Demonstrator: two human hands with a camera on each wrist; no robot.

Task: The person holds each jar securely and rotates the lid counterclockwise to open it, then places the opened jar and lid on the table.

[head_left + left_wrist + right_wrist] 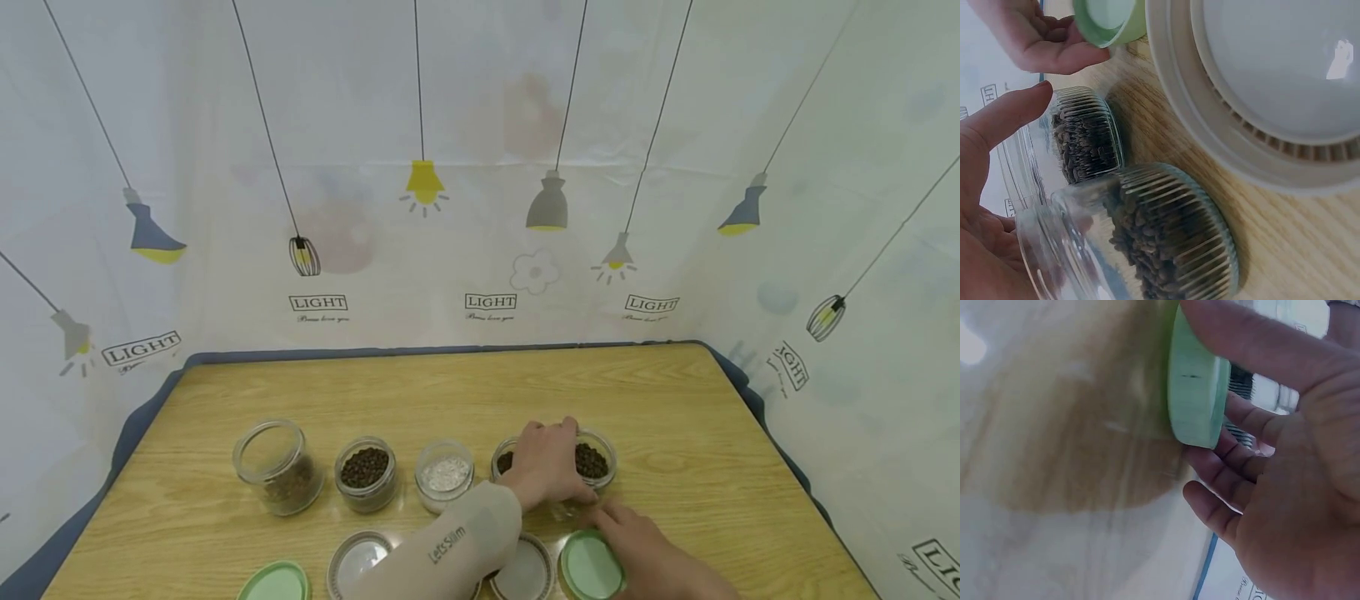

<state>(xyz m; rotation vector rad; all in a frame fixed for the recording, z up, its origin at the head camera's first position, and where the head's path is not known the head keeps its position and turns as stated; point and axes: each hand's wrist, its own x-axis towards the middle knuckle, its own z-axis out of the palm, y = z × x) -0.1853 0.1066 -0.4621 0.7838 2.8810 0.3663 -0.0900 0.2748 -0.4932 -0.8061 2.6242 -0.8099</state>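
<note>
In the head view, my left hand [546,462] reaches over to the rightmost glass jar [596,458], thumb and fingers round its upper part. That jar holds small dark grains that look like peppercorns. A similar jar [1160,234] stands beside it, partly hidden under the left hand in the head view. My right hand [1297,481] pinches a pale green lid [1194,387] by its rim, between thumb and fingers. The green lid [591,565] is in front of the rightmost jar, at the table's near side.
Left along the row stand a jar of white grains [447,473], another jar of dark grains [365,468] and a larger jar [288,483] with brown contents. In front lie grey-white lids [523,571] and a second green lid [277,583]. A printed cloth [450,250] hangs behind.
</note>
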